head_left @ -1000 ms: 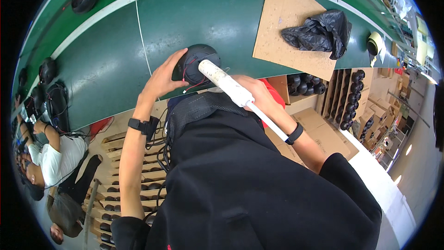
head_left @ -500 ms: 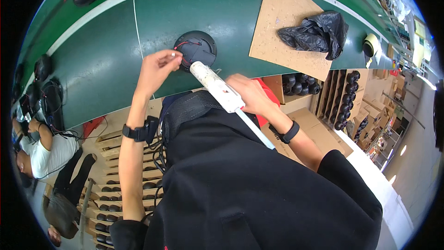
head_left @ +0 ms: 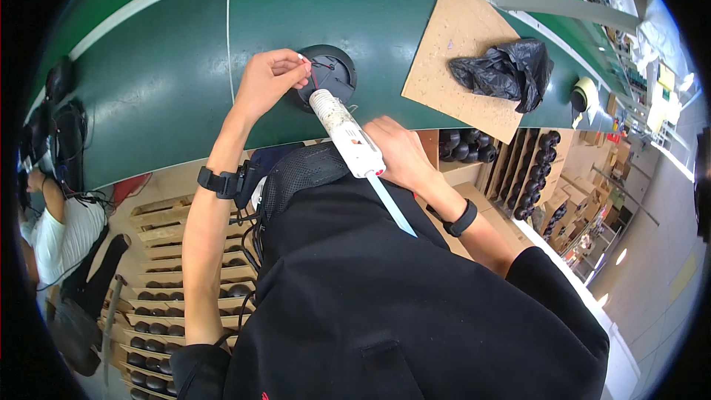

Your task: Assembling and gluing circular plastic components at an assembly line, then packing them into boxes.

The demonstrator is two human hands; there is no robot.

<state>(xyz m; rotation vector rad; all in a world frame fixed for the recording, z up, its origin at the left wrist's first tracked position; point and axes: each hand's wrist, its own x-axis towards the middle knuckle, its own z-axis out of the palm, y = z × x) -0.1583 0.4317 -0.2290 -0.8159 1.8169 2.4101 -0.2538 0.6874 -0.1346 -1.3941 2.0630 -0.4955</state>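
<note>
On the green bench lies a round black plastic housing [head_left: 342, 83], its open side with ribs facing up. My left hand [head_left: 268, 83] is closed at its left edge, thumb and forefinger pinching a thin red wire [head_left: 315, 76] that runs into the housing. A small white end [head_left: 301, 57] shows at those fingertips. My right hand [head_left: 400, 150] grips a white hot glue gun [head_left: 346, 137], its handle mostly hidden by the gun body and fingers. The gun's front end reaches over the housing's near rim. A pale glue stick [head_left: 392, 207] sticks out of its back.
Right of the housing, a brown cardboard sheet [head_left: 429, 67] carries a crumpled black plastic bag [head_left: 507, 74]. Farther right sits a yellowish roll [head_left: 585, 94]. Racks of black round parts [head_left: 155, 346] stand below left and right. A person [head_left: 70, 233] works at far left.
My left hand has moved away from me along the housing's left side, raising the wire. The glue gun has tipped a little more upright. The whole view has shifted slightly.
</note>
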